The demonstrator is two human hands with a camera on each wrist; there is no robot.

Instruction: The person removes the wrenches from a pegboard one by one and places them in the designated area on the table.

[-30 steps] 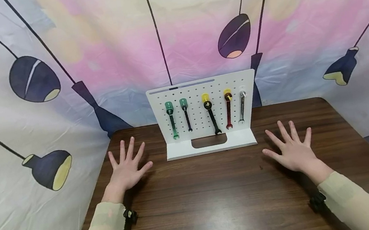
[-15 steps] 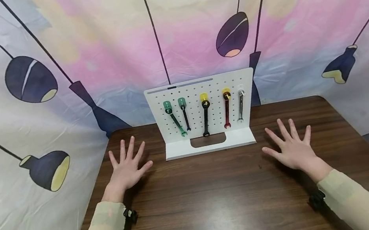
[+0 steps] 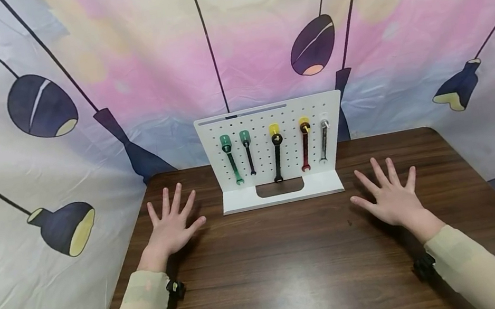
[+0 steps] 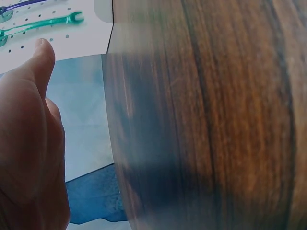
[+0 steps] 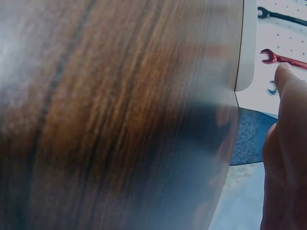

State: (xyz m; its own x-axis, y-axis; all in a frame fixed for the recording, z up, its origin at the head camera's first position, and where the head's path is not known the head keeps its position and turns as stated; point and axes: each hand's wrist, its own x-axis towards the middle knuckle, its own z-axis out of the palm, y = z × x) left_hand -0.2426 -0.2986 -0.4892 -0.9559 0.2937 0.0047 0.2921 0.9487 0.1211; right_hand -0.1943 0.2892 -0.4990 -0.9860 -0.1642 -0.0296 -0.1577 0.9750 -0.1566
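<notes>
Wrenches hang on a white pegboard (image 3: 264, 157) between the left hand (image 3: 170, 231) and the right hand (image 3: 393, 199) in the head view. Going from left hand to right, these are a green wrench (image 3: 233, 163), a small dark wrench (image 3: 249, 158), a black wrench (image 3: 278, 158), a red wrench (image 3: 306, 151) and a silver wrench (image 3: 324, 142). Both hands are well apart, backs up, fingers spread and grasping nothing; whether the palms touch the tabletop (image 3: 288, 266) cannot be told.

The left wrist view shows the left thumb (image 4: 43, 57) pointing toward the board, the green wrench nearest its tip and the dark one, purplish here, past it.

The right wrist view sets the right thumb (image 5: 290, 91) against the red wrench, partly covering the silver one.

This looks like a ready stage, before any contact. Judged from here, the next move calls for bringing a hand inward and pinching a shaft lightly, since the wrenches seem loosely hung
</notes>
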